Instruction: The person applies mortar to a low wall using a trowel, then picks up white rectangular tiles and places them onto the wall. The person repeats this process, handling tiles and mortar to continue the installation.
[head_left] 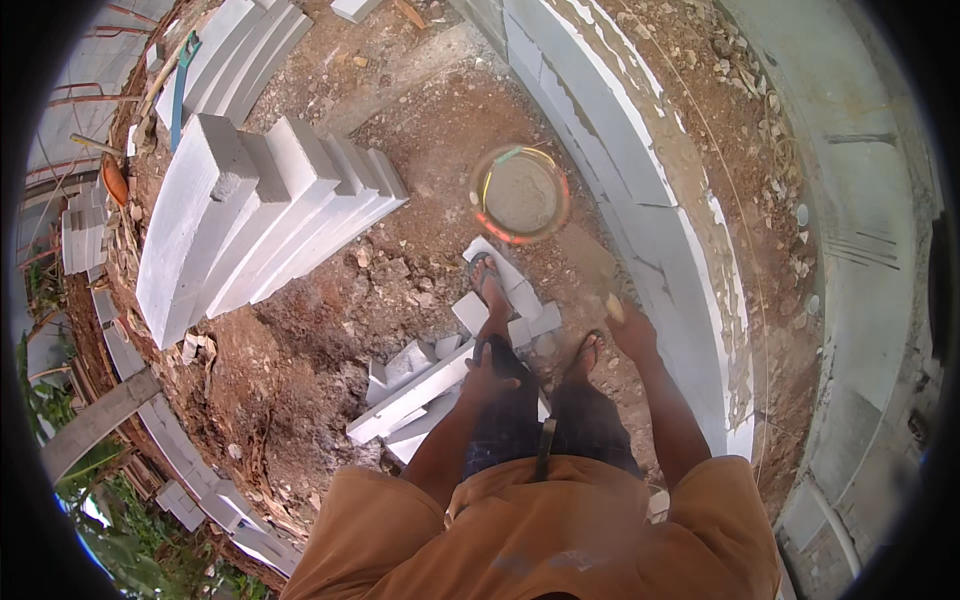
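Note:
My right hand is wrapped round the pale handle of a trowel. Its broad flat blade, mortar-coloured, points away from me, between the bucket and the wall. My left hand rests on my left thigh near the knee, fingers apart and holding nothing. Beyond my feet stands a round bucket with a red and yellow rim, holding grey mortar. To the right runs a low wall of light blocks, with wet mortar spread along its top.
Stacked white blocks stand at the left, with a blue-handled saw leaning on another stack behind. Cut block pieces lie around my feet on rough soil. A string line runs beyond the low wall, near a grey concrete wall.

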